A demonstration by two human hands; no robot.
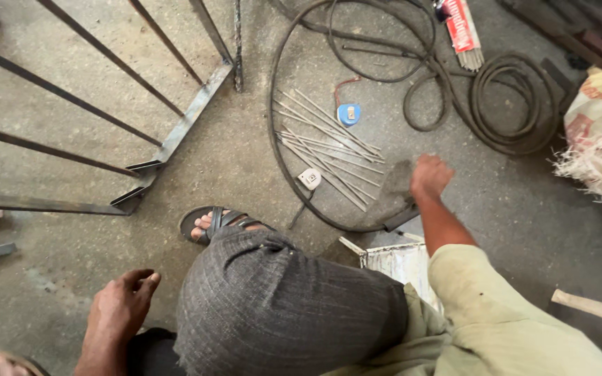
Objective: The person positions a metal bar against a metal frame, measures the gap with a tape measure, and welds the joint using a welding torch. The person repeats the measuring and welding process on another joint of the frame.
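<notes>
R hand (430,174) reached over welding rods (329,146) scattered on floor (245,160), fingers curled together, nothing gripped. L hand (120,310) hung by knee, fingers loosely apart, empty. Best pinch one rod at its end w/o scattering rest.

Long red-and-white rod pkg (460,26) at top centre of floor, tilted, grey rod ends poking out its lower end. Crumpled white sack (597,125) w/ red and yellow print at right edge, frayed along bottom. No screens or signs.
</notes>
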